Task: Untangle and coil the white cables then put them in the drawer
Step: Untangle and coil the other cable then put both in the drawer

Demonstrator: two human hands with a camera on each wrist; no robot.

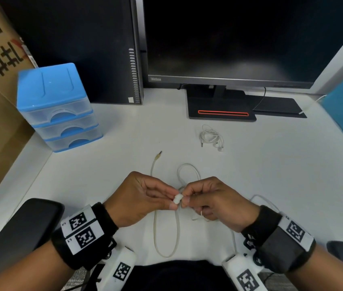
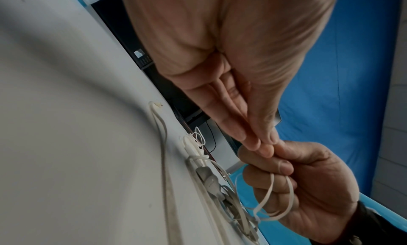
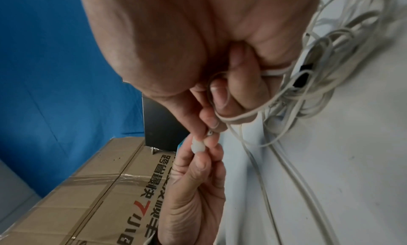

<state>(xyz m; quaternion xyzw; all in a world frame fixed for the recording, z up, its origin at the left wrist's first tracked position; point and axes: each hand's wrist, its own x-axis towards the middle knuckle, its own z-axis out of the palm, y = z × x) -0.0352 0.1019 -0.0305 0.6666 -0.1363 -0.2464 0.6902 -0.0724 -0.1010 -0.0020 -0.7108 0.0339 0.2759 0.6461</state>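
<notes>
Because the drawer box (image 1: 59, 108) at the left of the frame has all its drawers shut, nothing can go in yet. At the lower centre the left hand (image 1: 143, 198) pinches a small white plug (image 1: 178, 198), and the right hand (image 1: 214, 201) pinches the same plug with thin cable (image 2: 267, 196) looped over its curled fingers. If the hands pull apart, the loops may tighten into a knot. The earphones (image 1: 211, 137) lie coiled on the desk (image 1: 271, 164), right of centre.

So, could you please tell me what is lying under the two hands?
White cable loops lie on the desk below the left hand and right hand; the hands cover the tangle's middle.
</notes>
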